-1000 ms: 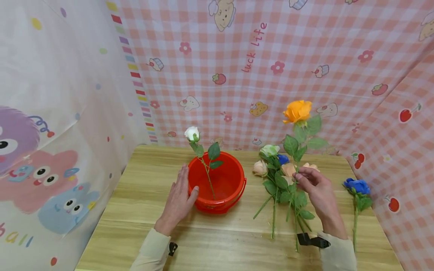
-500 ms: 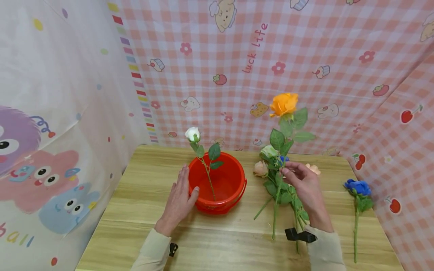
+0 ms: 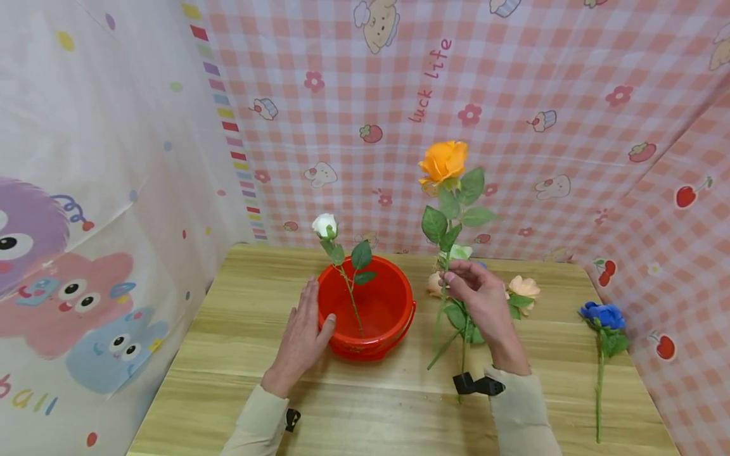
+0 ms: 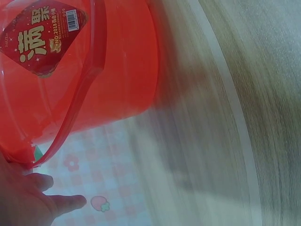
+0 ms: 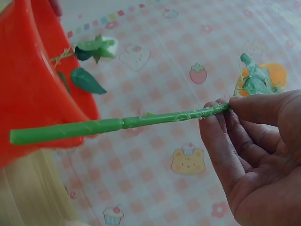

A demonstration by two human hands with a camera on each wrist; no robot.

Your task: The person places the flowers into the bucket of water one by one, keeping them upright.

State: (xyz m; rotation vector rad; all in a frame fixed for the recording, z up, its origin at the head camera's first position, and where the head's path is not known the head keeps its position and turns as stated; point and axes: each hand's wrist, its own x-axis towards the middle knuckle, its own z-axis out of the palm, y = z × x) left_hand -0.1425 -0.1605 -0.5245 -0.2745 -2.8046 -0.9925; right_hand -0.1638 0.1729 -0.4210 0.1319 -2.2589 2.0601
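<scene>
My right hand (image 3: 481, 301) pinches the green stem of an orange rose (image 3: 445, 163) between thumb and fingertips, and the flower stands upright above it. In the right wrist view the bare lower stem (image 5: 94, 129) points toward the bucket, apart from it. My left hand (image 3: 299, 335) lies along the left side of the red bucket (image 3: 393, 334), fingers straight and thumb at the rim. A white rose (image 3: 324, 226) leans inside that bucket, its head above the back left rim. The left wrist view shows the bucket's handle (image 4: 77, 101) and label (image 4: 44, 37).
Behind and below my right hand lie several flowers, among them a pale green rose (image 3: 461, 252) and a peach rose (image 3: 523, 292), partly hidden. A blue rose (image 3: 602, 315) lies apart at the right of the wooden table (image 3: 228, 354). Checked cloth (image 3: 399, 76) hangs behind.
My right hand has carried the orange rose leftward and slightly up, from over the lying flowers toward the bucket. The left hand and the bucket have stayed put.
</scene>
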